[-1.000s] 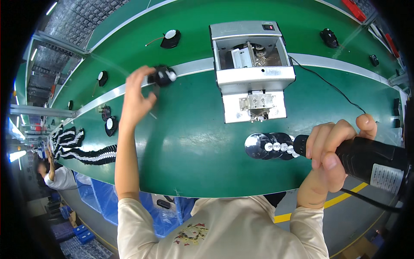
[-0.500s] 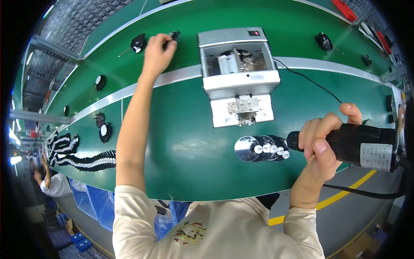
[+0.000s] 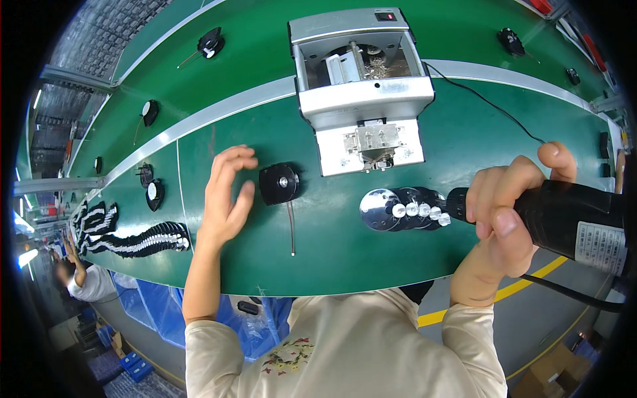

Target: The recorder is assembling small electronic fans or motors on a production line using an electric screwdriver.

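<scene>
Two bare hands show in the head view, and the left hand (image 3: 229, 196) stands half open, fingers loosely curved, holding nothing, just beside a black housing (image 3: 272, 186) and apparently not touching it. That housing lies on the green bench (image 3: 332, 268), in front of the person and left of the metal machine (image 3: 365, 99), its thin lead (image 3: 292, 229) pointing toward the near edge. The right hand (image 3: 507, 219) is wrapped firmly around a black power tool (image 3: 564, 215), whose nose points at overlapping shiny discs (image 3: 381, 211); whether they touch, I cannot tell. The step in hand looks like placing the housing; working on it would call for steadying it with the left hand and bringing the tool across.
</scene>
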Available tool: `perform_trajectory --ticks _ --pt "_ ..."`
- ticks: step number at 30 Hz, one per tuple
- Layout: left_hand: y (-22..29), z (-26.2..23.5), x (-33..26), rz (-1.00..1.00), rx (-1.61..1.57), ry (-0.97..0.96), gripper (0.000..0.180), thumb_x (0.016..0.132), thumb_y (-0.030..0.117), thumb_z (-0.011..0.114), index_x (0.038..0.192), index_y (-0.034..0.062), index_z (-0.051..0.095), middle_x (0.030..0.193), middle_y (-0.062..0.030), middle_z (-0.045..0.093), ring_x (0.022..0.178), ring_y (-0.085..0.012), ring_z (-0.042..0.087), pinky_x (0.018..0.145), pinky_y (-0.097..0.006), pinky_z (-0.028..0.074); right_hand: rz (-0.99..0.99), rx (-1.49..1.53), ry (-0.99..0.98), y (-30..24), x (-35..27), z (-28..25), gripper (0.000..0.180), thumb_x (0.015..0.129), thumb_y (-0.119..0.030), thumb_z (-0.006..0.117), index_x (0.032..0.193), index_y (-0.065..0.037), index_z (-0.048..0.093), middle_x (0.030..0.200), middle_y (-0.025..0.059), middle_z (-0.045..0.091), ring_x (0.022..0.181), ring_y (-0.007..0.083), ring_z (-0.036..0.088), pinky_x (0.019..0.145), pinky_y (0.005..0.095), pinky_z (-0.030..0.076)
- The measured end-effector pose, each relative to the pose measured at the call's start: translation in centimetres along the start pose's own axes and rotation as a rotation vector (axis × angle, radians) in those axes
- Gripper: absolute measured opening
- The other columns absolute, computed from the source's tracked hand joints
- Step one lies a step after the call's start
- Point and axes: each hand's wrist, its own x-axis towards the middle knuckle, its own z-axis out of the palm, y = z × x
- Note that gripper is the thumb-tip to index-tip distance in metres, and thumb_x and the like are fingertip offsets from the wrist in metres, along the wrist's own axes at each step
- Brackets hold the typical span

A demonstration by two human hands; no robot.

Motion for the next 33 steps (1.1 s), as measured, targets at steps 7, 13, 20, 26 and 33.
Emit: perform_trajectory --ticks 7,13,20,26,33 --pt "1.0 1.3 -1.0 0.255 -0.052 -0.215 0.025 0.059 -0.001 0.079 0.075 0.0058 0.062 0.107 -0.0104 0.053 0.115 -0.0385 0.059 0.09 -0.047 0.052 0.0 -0.015 -0.057 -0.1 0.2 -0.3 0.07 0.086 -0.006 0.063 0.146 -0.001 0.026 0.067 0.0031 0.049 0.048 0.012 0.048 0.049 0.0286 0.044" --pt "6.1 6.2 -0.3 0.445 -0.287 -0.187 0.027 0.061 -0.003 0.076 0.086 0.0065 0.074 0.102 -0.0097 0.053 0.107 -0.0349 0.059 0.086 -0.044 0.053 0.024 0.014 -0.08 0.0 0.3 -0.6 0.07 0.085 -0.005 0.064 0.144 -0.001 0.028 0.065 0.003 0.048 0.047 0.0124 0.048 0.048 0.0289 0.044" --pt "6.7 9.1 0.9 0.48 -0.334 -0.218 0.036 0.063 -0.003 0.075 0.097 0.0091 0.076 0.115 -0.0097 0.055 0.113 -0.0345 0.054 0.089 -0.043 0.053 0.046 -0.018 -0.092 -0.2 0.3 -0.9 0.072 0.085 -0.007 0.067 0.144 -0.001 0.027 0.066 0.0032 0.049 0.047 0.0126 0.048 0.048 0.0291 0.044" --pt "7.3 8.9 1.3 0.51 -0.209 -0.276 0.042 0.064 0.0 0.076 0.104 0.0119 0.077 0.125 -0.0098 0.058 0.12 -0.0353 0.053 0.094 -0.044 0.052 0.079 0.058 -0.043 -0.7 0.1 -0.2 0.075 0.088 -0.022 0.071 0.145 -0.002 0.027 0.069 0.0041 0.051 0.05 0.0142 0.05 0.051 0.0305 0.046" --pt "7.6 9.2 1.4 0.497 -0.25 -0.315 0.029 0.072 0.008 0.076 0.101 0.0119 0.075 0.124 -0.0101 0.058 0.121 -0.0338 0.055 0.092 -0.044 0.052 -0.007 0.191 -0.232 -0.4 1.5 -1.1 0.073 0.092 -0.03 0.068 0.148 -0.006 0.028 0.077 0.0047 0.053 0.056 0.0159 0.053 0.056 0.0316 0.046"
